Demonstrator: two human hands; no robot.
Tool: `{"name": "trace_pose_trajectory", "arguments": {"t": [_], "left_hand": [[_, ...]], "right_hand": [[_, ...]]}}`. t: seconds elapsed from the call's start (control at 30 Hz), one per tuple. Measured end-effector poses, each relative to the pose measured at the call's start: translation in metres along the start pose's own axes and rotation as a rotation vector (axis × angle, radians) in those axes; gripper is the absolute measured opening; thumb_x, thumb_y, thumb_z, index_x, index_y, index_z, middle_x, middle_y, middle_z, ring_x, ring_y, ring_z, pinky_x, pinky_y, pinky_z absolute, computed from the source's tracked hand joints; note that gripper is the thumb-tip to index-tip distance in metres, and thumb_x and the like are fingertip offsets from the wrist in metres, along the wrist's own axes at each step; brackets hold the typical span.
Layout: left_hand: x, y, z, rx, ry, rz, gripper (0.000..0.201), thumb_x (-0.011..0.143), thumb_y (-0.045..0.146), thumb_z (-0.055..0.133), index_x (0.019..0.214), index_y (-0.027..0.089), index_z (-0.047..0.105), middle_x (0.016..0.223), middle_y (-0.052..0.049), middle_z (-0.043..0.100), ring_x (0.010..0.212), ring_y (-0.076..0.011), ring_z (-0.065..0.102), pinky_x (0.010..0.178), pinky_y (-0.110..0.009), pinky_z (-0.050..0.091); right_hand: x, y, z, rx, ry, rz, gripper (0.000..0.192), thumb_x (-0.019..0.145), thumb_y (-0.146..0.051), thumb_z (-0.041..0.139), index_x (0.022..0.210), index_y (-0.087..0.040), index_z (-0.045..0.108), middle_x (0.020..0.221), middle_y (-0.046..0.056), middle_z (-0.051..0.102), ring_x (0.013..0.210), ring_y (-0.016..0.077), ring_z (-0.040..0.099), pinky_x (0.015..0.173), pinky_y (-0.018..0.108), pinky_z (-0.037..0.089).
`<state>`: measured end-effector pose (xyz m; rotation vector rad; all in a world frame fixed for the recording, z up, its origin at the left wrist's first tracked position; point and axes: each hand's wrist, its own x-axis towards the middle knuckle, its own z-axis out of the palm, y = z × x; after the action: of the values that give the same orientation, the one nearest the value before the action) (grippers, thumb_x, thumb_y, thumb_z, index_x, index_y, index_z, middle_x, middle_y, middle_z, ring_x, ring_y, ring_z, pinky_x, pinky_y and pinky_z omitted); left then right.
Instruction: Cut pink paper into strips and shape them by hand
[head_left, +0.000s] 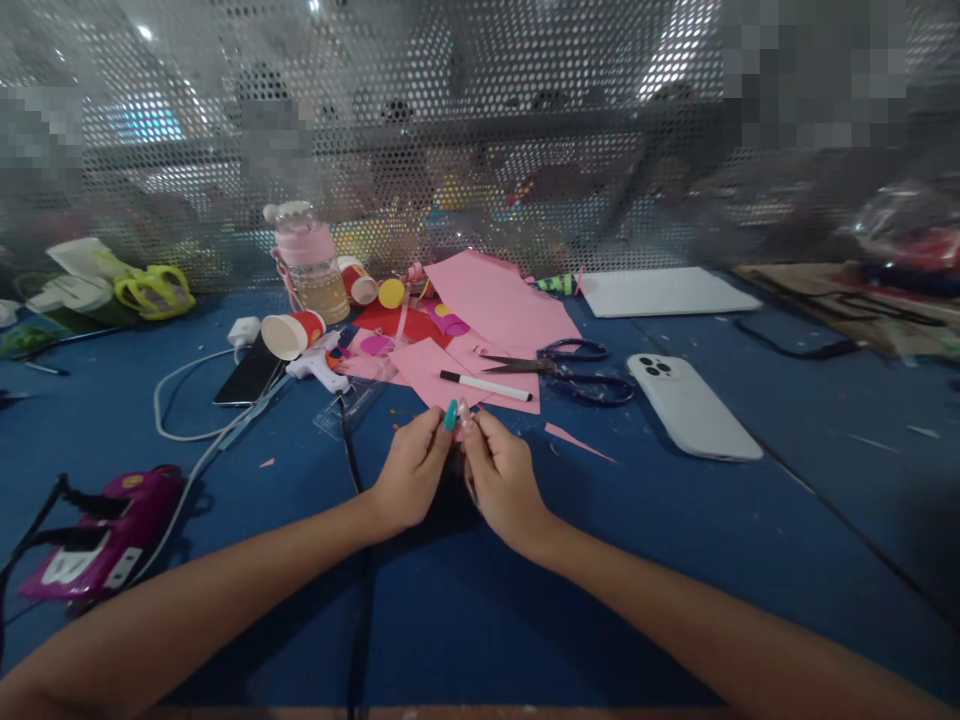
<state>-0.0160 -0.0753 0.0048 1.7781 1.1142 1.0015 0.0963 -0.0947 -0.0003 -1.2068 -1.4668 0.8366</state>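
My left hand (412, 466) and my right hand (508, 480) meet low over the middle of the blue table, fingers curled in and thumbs side by side. The left thumbnail is teal, the right one pale and shiny. Both are closed; anything between the fingertips is hidden or too small to name. Just beyond them lie a white marker with a black cap (487, 386) and dark-handled scissors (562, 368), partly open, on pink paper sheets (502, 300). A thin pink paper sliver (577, 440) rests to the right of my hands.
A white phone (694, 408) lies at right, a white board (667, 292) behind it. On the left are a white glue gun (321, 364), a black phone (251, 372), paper cup (294, 333), water bottle (311, 265), cables and a purple toy car (112, 530). Perforated metal mesh (480, 130) stands behind.
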Motion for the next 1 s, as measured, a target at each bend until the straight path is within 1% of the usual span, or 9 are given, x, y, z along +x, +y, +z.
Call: {"name": "trace_pose_trajectory", "arguments": {"t": [0.1,0.17,0.23,0.3,0.37,0.43,0.57,0.83,1.0], "left_hand": [[0.0,0.002,0.0,0.059,0.024,0.04,0.03,0.087,0.037,0.035,0.063,0.019,0.036,0.056,0.004,0.039,0.052,-0.0088,0.035,0.048,-0.022,0.029],[0.001,0.002,-0.001,0.068,0.029,0.038,0.029,0.086,0.035,0.036,0.062,0.019,0.036,0.055,0.004,0.037,0.051,-0.0086,0.034,0.048,-0.022,0.028],[0.002,0.0,-0.001,0.026,0.025,0.008,0.029,0.085,0.036,0.038,0.062,0.019,0.036,0.054,0.006,0.034,0.048,-0.008,0.031,0.047,-0.022,0.027],[0.003,-0.002,-0.001,-0.06,0.013,-0.023,0.03,0.084,0.038,0.039,0.061,0.019,0.034,0.053,0.006,0.031,0.047,-0.0073,0.028,0.045,-0.021,0.025],[0.004,-0.003,-0.002,-0.131,-0.002,-0.03,0.031,0.084,0.04,0.039,0.061,0.019,0.034,0.053,0.007,0.029,0.046,-0.0068,0.026,0.044,-0.021,0.024],[0.004,-0.004,-0.003,-0.152,-0.018,-0.015,0.033,0.083,0.043,0.04,0.061,0.019,0.035,0.053,0.007,0.029,0.047,-0.0068,0.025,0.044,-0.021,0.023],[0.003,-0.003,-0.004,-0.128,-0.058,0.014,0.037,0.083,0.047,0.039,0.06,0.019,0.036,0.052,0.006,0.029,0.048,-0.0072,0.026,0.044,-0.021,0.022],[0.004,-0.004,-0.006,-0.082,-0.098,0.0,0.036,0.083,0.047,0.036,0.061,0.018,0.037,0.055,0.006,0.03,0.051,-0.0076,0.027,0.047,-0.021,0.024],[0.005,-0.004,-0.006,-0.041,-0.123,-0.015,0.038,0.083,0.048,0.036,0.061,0.018,0.036,0.055,0.005,0.032,0.05,-0.0075,0.028,0.047,-0.021,0.024]], "right_hand": [[0.0,-0.001,0.001,0.024,-0.009,0.024,0.029,0.089,-0.035,0.032,0.063,-0.022,0.036,0.04,-0.008,0.034,0.033,0.0078,0.036,0.036,0.021,0.029],[0.002,-0.001,-0.001,-0.007,-0.018,-0.002,0.029,0.089,-0.035,0.029,0.064,-0.022,0.035,0.041,-0.008,0.036,0.034,0.0088,0.039,0.038,0.021,0.031],[0.006,0.0,-0.008,-0.105,-0.04,-0.103,0.025,0.089,-0.035,0.029,0.068,-0.022,0.036,0.046,-0.006,0.042,0.038,0.01,0.043,0.041,0.022,0.032],[0.012,0.002,-0.017,-0.238,-0.096,-0.261,0.021,0.088,-0.036,0.032,0.075,-0.021,0.039,0.053,-0.003,0.049,0.043,0.0115,0.047,0.043,0.023,0.033],[0.019,0.006,-0.026,-0.345,-0.176,-0.42,0.024,0.086,-0.043,0.037,0.08,-0.021,0.043,0.059,0.0,0.055,0.048,0.0131,0.051,0.046,0.024,0.034],[0.024,0.009,-0.032,-0.417,-0.208,-0.531,0.029,0.086,-0.047,0.038,0.081,-0.02,0.047,0.063,0.003,0.059,0.053,0.0149,0.055,0.048,0.024,0.036],[0.027,0.013,-0.033,-0.533,-0.187,-0.647,0.033,0.089,-0.044,0.032,0.079,-0.018,0.051,0.065,0.007,0.063,0.057,0.017,0.058,0.051,0.025,0.037],[0.025,0.015,-0.029,-0.616,-0.091,-0.815,0.034,0.092,-0.038,0.03,0.073,-0.017,0.049,0.056,0.004,0.061,0.049,0.0134,0.057,0.046,0.022,0.038],[0.025,0.017,-0.027,-0.631,-0.041,-0.835,0.033,0.093,-0.035,0.03,0.071,-0.017,0.047,0.052,0.003,0.059,0.045,0.0128,0.056,0.043,0.021,0.036]]}}
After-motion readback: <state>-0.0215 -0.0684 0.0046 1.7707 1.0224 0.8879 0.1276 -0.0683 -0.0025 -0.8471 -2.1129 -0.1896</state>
